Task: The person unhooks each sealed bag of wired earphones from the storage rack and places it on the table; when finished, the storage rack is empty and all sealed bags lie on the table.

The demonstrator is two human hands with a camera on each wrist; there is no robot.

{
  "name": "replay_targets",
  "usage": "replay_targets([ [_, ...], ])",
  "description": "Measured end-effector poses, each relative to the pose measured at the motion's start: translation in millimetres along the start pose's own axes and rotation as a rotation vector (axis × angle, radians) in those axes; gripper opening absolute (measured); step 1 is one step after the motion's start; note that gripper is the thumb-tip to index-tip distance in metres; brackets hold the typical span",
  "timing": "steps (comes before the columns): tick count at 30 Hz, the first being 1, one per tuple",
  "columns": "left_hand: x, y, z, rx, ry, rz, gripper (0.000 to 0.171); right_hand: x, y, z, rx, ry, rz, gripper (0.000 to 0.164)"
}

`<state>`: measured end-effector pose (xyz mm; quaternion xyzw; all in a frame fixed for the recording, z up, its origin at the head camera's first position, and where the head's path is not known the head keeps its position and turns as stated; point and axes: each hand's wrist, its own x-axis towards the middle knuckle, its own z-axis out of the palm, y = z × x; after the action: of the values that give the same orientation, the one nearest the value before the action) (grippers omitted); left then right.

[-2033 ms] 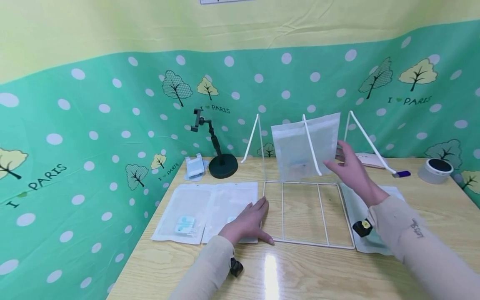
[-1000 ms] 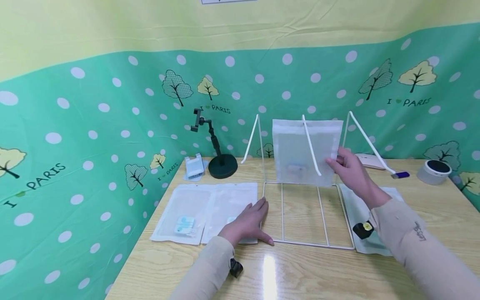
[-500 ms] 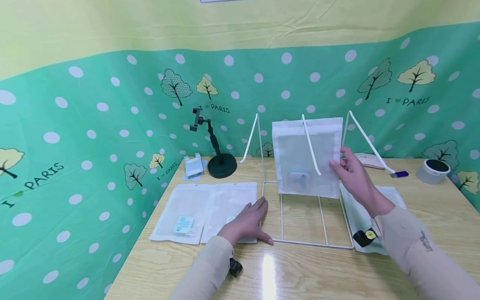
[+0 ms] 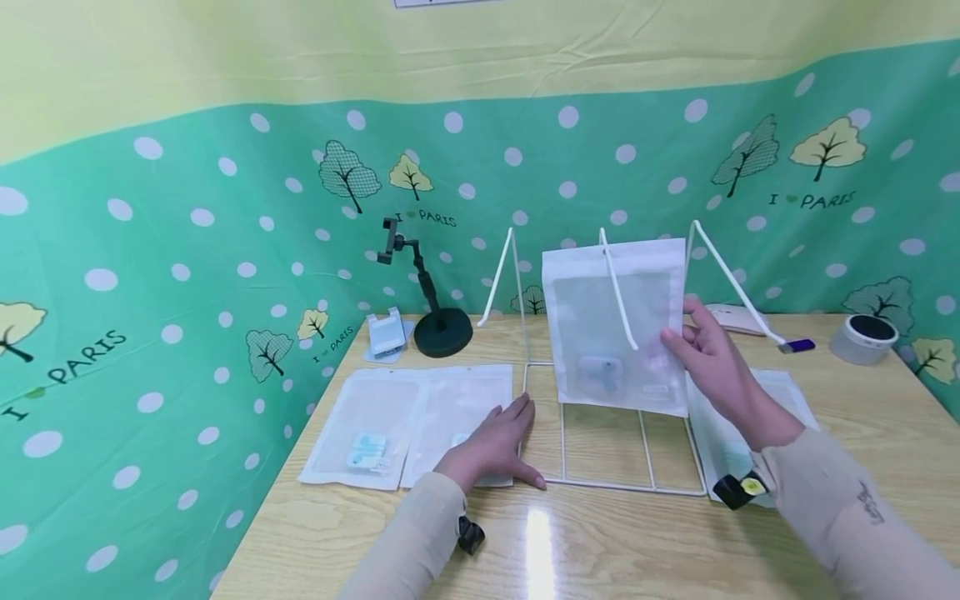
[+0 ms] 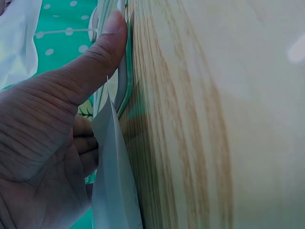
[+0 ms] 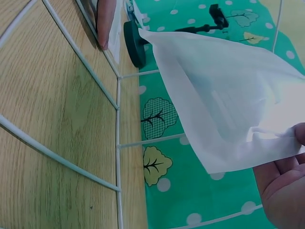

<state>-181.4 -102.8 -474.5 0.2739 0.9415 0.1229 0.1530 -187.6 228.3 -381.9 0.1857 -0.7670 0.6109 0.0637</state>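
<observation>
A white zip pouch (image 4: 581,321) with a pale blue item showing inside hangs from the middle prong of a white wire display rack (image 4: 615,487). My right hand (image 4: 723,379) pinches the pouch's right edge, thumb in front and fingers behind. In the right wrist view the pouch (image 6: 224,95) slants out over the rack's base. My left hand (image 4: 491,446) lies with fingers spread on the left side of the rack's base. The left wrist view has the thumb (image 5: 102,52) along the wire, with a pouch edge (image 5: 114,167) below the palm.
Two similar pouches (image 4: 375,417) lie left of the rack, and another (image 4: 787,400) lies to its right. Behind stand a black phone holder (image 4: 442,332) and a light blue stand (image 4: 387,333). A round white container (image 4: 862,342) is at back right.
The pouch has come forward along the middle prong, its lower edge swinging toward me. My right hand has closed on its edge and shifted slightly right and down. My left hand stays put.
</observation>
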Motion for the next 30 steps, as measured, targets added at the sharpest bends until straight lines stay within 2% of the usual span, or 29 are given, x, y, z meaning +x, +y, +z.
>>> replay_targets([
  [6, -0.5, 1.8, -1.8, -0.009, -0.005, -0.006, 0.126, -7.9, -5.7, -1.1, -0.027, -0.006, 0.026, 0.045],
  [9, -1.1, 2.3, -2.1, -0.013, -0.005, -0.007, 0.126, -11.9, -9.0, -1.1, -0.068, 0.003, 0.064, 0.044],
  [13, -0.9, 2.6, -1.9, -0.013, -0.002, -0.009, 0.126, -18.2, -12.2, -2.2, -0.070, 0.005, 0.076, 0.038],
  [19, 0.4, 2.4, -1.0, 0.006, -0.004, -0.011, 0.126, -29.0, -16.1, -4.6, -0.025, -0.011, 0.029, 0.038],
  [26, -0.1, 3.3, -2.8, 0.000, 0.010, 0.007, 0.125, -42.2, -23.2, -8.3, -0.004, -0.054, 0.099, 0.040],
  [30, -0.9, 3.4, -3.3, -0.011, 0.013, 0.013, 0.124, -49.5, -24.2, -11.6, 0.089, -0.092, 0.099, 0.038],
])
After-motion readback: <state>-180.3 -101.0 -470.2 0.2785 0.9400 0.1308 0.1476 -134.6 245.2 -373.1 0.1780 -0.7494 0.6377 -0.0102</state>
